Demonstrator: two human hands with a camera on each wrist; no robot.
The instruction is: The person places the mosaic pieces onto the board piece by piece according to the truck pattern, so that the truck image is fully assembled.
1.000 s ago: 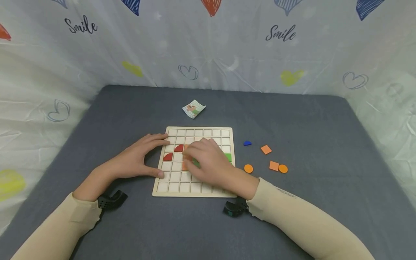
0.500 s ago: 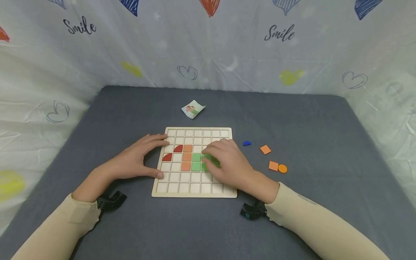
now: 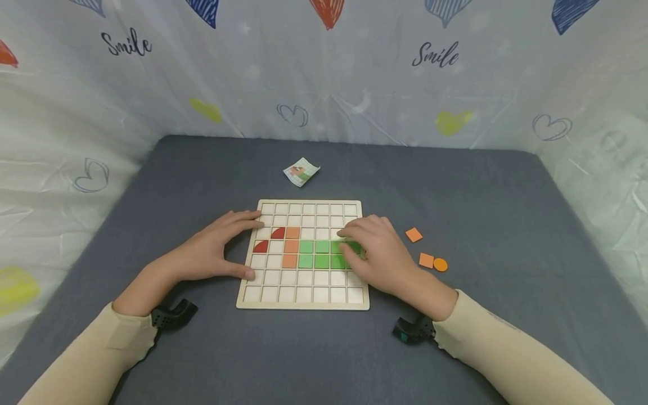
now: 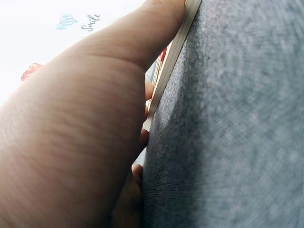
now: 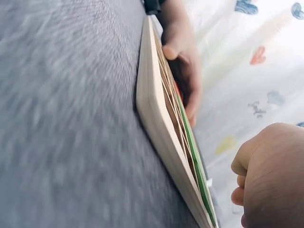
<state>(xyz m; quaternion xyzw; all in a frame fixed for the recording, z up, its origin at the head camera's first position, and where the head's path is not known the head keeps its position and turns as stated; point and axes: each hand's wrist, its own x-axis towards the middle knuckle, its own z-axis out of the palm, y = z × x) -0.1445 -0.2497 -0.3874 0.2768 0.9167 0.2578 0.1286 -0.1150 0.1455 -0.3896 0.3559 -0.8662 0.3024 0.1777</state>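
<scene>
A pale wooden grid board [image 3: 302, 305] lies on the table, with red quarter-circle tiles [image 3: 260, 246], a column of orange tiles [image 3: 291, 246] and two rows of green tiles [image 3: 322, 261] set in it. My left hand [image 3: 205, 250] rests at the board's left edge, thumb and fingertips touching the rim, fingers spread. Over the board's right side is my right hand [image 3: 379, 256], fingers loosely bent, with no piece visible in them. It hides part of the right-hand green tiles. In the right wrist view, this hand [image 5: 278, 178] appears above the board's edge.
Two loose orange squares [image 3: 414, 234] and an orange disc [image 3: 440, 264] lie right of the board. A small printed pattern card [image 3: 301, 172] lies behind it. The dark grey table cover [image 3: 455, 191] runs back to a white patterned curtain [image 3: 374, 73].
My right hand has moved right across the board, uncovering orange and green tiles and hiding a blue half-disc and one orange disc on the table. My left hand stays put.
</scene>
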